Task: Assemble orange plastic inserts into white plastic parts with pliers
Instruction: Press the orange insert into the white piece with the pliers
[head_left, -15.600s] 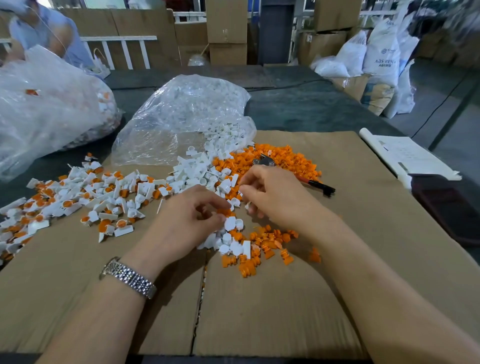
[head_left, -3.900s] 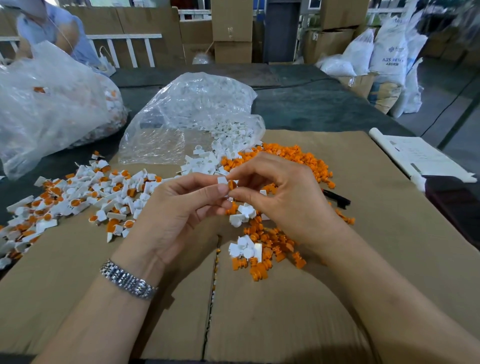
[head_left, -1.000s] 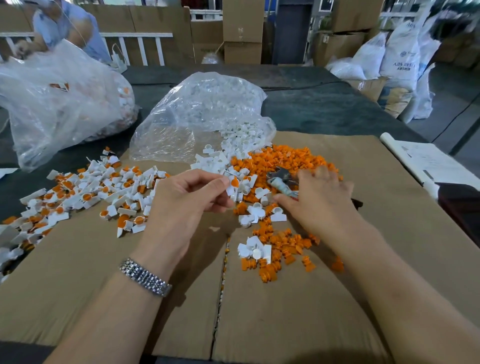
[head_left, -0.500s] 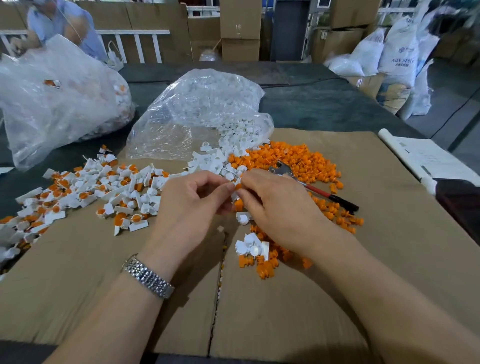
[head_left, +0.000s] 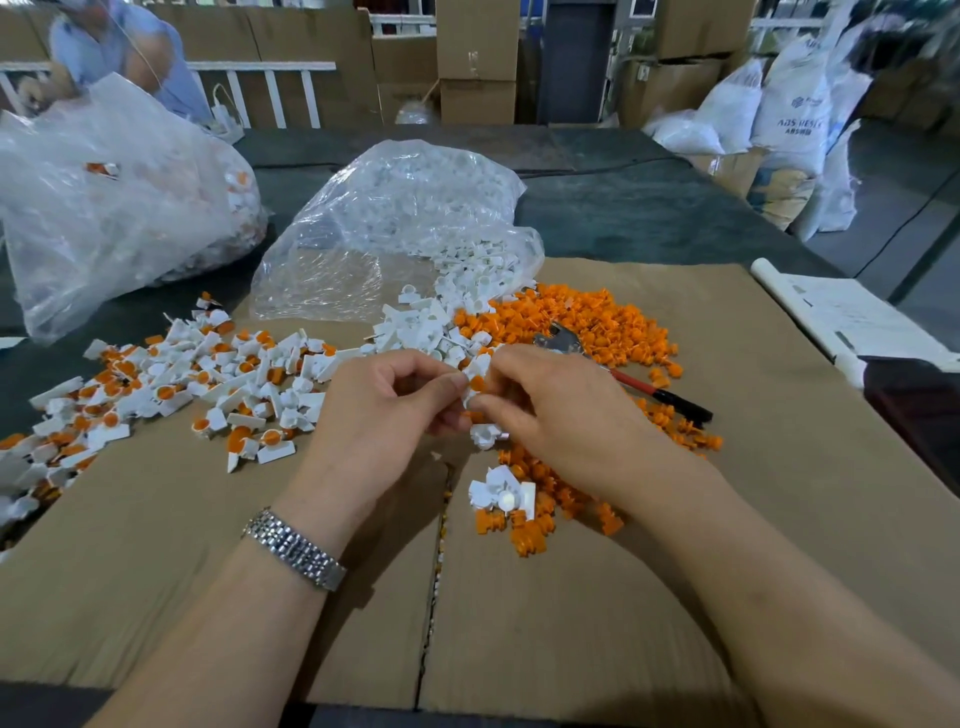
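My left hand (head_left: 384, 410) and my right hand (head_left: 561, 410) meet above the cardboard sheet (head_left: 779, 519). Together they pinch a white plastic part (head_left: 474, 370) with an orange insert (head_left: 477, 384) at their fingertips. Behind my right hand lie the pliers (head_left: 623, 375), with a metal head and red and black handles, on a heap of orange inserts (head_left: 587, 322). Loose white parts (head_left: 431, 325) spill from a clear bag (head_left: 400, 228). A few white parts (head_left: 501, 493) and orange inserts (head_left: 535, 535) lie just below my hands. Assembled white-and-orange pieces (head_left: 171, 384) spread out on the left.
A second clear bag (head_left: 114, 208) of assembled pieces stands at the far left on the dark table (head_left: 649, 208). Papers (head_left: 852, 317) lie at the right edge. Another person (head_left: 119, 52) stands at the back left. Cartons and white sacks (head_left: 779, 104) fill the background.
One second ago my right hand rested on the pliers at the orange heap. It has since come back to my left hand, leaving the pliers lying there, and both now pinch the part.
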